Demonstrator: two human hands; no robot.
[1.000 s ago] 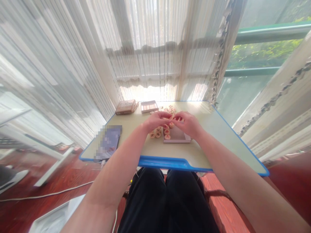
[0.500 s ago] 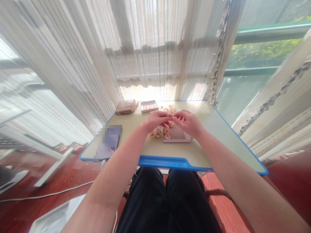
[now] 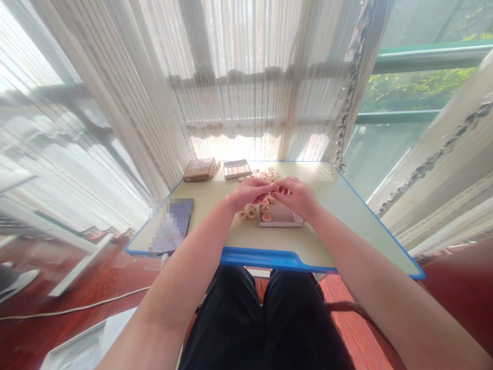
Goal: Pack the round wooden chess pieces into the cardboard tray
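My left hand (image 3: 251,191) and my right hand (image 3: 299,196) meet fingertip to fingertip above a shallow open box (image 3: 283,224). Between them they pinch a round wooden Chinese chess piece (image 3: 275,187), partly covered by the fingers. Along the box's left side lie several pieces with red characters, one at the near corner being a red-marked piece (image 3: 266,218). Left of the box, below my left wrist, sit several pieces with dark characters, among them a dark-marked piece (image 3: 242,215). A loose heap of pieces (image 3: 270,173) spreads on the table just beyond my hands.
The pale table (image 3: 346,226) has a blue rim and a blue front trough (image 3: 258,255). At its back stand a second shallow tray (image 3: 236,169) and a stack of brown boxes or books (image 3: 199,170). A dark flat device (image 3: 179,221), partly blurred out, lies at the left.
Both hands stay together over the box, with small finger movements around the piece. The fingertips have shifted slightly right. The pieces on the table look the same.
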